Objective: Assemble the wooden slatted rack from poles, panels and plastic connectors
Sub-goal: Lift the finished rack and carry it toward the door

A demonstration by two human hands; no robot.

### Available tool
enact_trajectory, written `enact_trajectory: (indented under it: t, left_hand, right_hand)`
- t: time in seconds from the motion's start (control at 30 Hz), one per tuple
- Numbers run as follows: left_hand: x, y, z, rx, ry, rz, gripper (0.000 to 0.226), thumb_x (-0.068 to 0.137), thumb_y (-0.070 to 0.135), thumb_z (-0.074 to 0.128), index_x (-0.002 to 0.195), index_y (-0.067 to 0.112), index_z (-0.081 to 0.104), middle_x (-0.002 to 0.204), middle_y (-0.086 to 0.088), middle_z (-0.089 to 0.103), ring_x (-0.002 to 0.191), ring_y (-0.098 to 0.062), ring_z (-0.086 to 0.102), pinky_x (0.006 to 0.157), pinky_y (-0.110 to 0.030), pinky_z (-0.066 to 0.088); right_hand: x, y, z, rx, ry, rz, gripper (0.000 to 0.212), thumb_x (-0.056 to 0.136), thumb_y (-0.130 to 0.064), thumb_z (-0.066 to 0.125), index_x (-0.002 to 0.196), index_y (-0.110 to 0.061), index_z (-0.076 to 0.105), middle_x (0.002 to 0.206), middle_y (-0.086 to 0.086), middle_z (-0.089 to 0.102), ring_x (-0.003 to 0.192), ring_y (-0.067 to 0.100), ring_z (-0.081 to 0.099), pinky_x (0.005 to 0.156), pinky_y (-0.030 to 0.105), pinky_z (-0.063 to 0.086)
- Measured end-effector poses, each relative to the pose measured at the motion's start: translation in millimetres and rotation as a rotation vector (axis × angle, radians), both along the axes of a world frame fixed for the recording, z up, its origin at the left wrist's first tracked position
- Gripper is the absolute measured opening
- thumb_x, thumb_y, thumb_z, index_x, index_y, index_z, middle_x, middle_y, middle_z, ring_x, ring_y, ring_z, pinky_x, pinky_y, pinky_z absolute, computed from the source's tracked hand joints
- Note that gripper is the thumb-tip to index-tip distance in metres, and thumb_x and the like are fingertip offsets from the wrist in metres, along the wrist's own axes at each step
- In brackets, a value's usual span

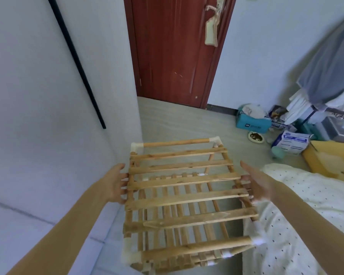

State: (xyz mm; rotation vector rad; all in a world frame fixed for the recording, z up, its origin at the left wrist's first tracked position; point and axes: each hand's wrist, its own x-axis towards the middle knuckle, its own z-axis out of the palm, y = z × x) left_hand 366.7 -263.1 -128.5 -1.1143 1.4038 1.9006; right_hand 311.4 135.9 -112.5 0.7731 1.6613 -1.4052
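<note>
A home bedroom: dotted bedding (298, 215), a red-brown door (173, 50) and hanging clothes (330, 62).

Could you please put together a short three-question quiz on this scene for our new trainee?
1. True or false: the wooden rack has only one slatted level.
2. Where are the left hand and right hand? A) both on top, B) one at each side, C) both on the floor.
3. What colour is the door behind the rack?

Key: 1. False, a second slatted panel shows below. 2. B. 3. Reddish brown.
</note>
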Motion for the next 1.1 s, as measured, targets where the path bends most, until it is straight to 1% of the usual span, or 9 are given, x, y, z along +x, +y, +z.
enact_trajectory:
  t: [0.2, 0.37, 0.47, 0.53, 0.6, 0.7, 0.9, 1.0, 1.1]
  left_hand:
    - [-144.0, -1.6, 24.0, 0.020, 0.060, 0.032, 0.050, 0.095, 0.051, 0.034, 0.099, 0.010, 0.062, 0.096, -0.013, 0.059, 0.087, -0.030, 0.055, 0.081, -0.044, 0.043]
    - [-280.5, -0.2, 33.2, -0.001, 0.092, 0.054, 0.048, 0.095, 0.050, 0.034, 0.099, 0.010, 0.060, 0.098, -0.014, 0.060, 0.087, -0.032, 0.056, 0.075, -0.045, 0.044]
    - [-360.5, -0.4, 43.2, -0.022, 0.103, 0.065, 0.045, 0.093, 0.048, 0.038, 0.098, 0.010, 0.060, 0.097, -0.015, 0.060, 0.087, -0.031, 0.056, 0.071, -0.045, 0.045]
    - [-409.7, -2.6, 50.4, -0.029, 0.113, 0.079, 0.039, 0.091, 0.044, 0.042, 0.088, 0.009, 0.061, 0.092, -0.014, 0.059, 0.083, -0.030, 0.056, 0.069, -0.042, 0.045]
    - [-459.0, -6.6, 58.0, -0.016, 0.126, 0.100, 0.036, 0.089, 0.039, 0.045, 0.067, 0.012, 0.054, 0.072, -0.011, 0.056, 0.066, -0.026, 0.055, 0.060, -0.035, 0.045]
    - [-530.1, -14.0, 65.7, -0.013, 0.114, 0.176, 0.032, 0.083, 0.035, 0.051, 0.058, 0.016, 0.048, 0.054, -0.005, 0.048, 0.048, -0.020, 0.046, 0.049, -0.026, 0.043]
    - [-680.2, -44.1, 53.9, -0.018, 0.110, 0.341, 0.042, 0.085, 0.049, 0.051, 0.063, 0.014, 0.058, 0.045, -0.005, 0.054, 0.053, -0.025, 0.051, 0.054, -0.031, 0.046]
    - [-758.9, -71.5, 46.7, -0.014, 0.135, 0.403, 0.042, 0.087, 0.048, 0.050, 0.066, 0.013, 0.061, 0.059, -0.008, 0.059, 0.063, -0.027, 0.055, 0.058, -0.034, 0.049]
    - [-820.8, -95.0, 41.0, -0.040, 0.120, 0.486, 0.042, 0.089, 0.047, 0.045, 0.086, 0.010, 0.063, 0.078, -0.010, 0.060, 0.070, -0.026, 0.054, 0.057, -0.034, 0.045]
  right_hand:
    - [-148.3, -9.2, 29.9, 0.057, 0.087, -0.014, 0.084, 0.085, -0.068, 0.039, 0.142, -0.008, 0.031, 0.143, 0.019, 0.040, 0.131, 0.038, 0.036, 0.113, 0.054, 0.017]
    - [-292.6, -12.4, 40.1, 0.034, 0.145, -0.020, 0.077, 0.084, -0.067, 0.042, 0.134, -0.009, 0.039, 0.123, 0.016, 0.053, 0.117, 0.036, 0.045, 0.110, 0.051, 0.027]
    - [-382.8, -16.8, 49.5, 0.037, 0.158, 0.004, 0.076, 0.083, -0.068, 0.045, 0.129, -0.008, 0.043, 0.127, 0.017, 0.052, 0.116, 0.034, 0.046, 0.107, 0.049, 0.031]
    - [-441.9, -23.6, 58.4, 0.042, 0.174, 0.037, 0.078, 0.082, -0.069, 0.045, 0.130, -0.008, 0.046, 0.128, 0.017, 0.052, 0.112, 0.033, 0.048, 0.094, 0.046, 0.039]
    - [-500.8, -34.5, 68.3, 0.041, 0.193, 0.063, 0.075, 0.081, -0.069, 0.046, 0.125, -0.009, 0.052, 0.119, 0.016, 0.056, 0.099, 0.031, 0.053, 0.077, 0.040, 0.043]
    - [-584.7, -54.3, 78.2, 0.048, 0.209, 0.110, 0.067, 0.081, -0.069, 0.046, 0.102, -0.008, 0.063, 0.107, 0.014, 0.057, 0.086, 0.027, 0.053, 0.068, 0.035, 0.044]
    - [-751.4, -104.9, 71.8, 0.049, 0.230, 0.177, 0.061, 0.079, -0.068, 0.050, 0.079, -0.008, 0.056, 0.087, 0.011, 0.055, 0.076, 0.026, 0.050, 0.068, 0.033, 0.042]
    - [-836.9, -139.0, 67.3, 0.068, 0.220, 0.180, 0.062, 0.080, -0.070, 0.046, 0.069, -0.011, 0.060, 0.089, 0.009, 0.056, 0.081, 0.026, 0.051, 0.078, 0.038, 0.038]
    - [-911.9, -170.3, 61.4, 0.057, 0.192, 0.266, 0.067, 0.079, -0.074, 0.041, 0.099, -0.013, 0.059, 0.111, 0.005, 0.051, 0.104, 0.027, 0.047, 0.097, 0.046, 0.028]
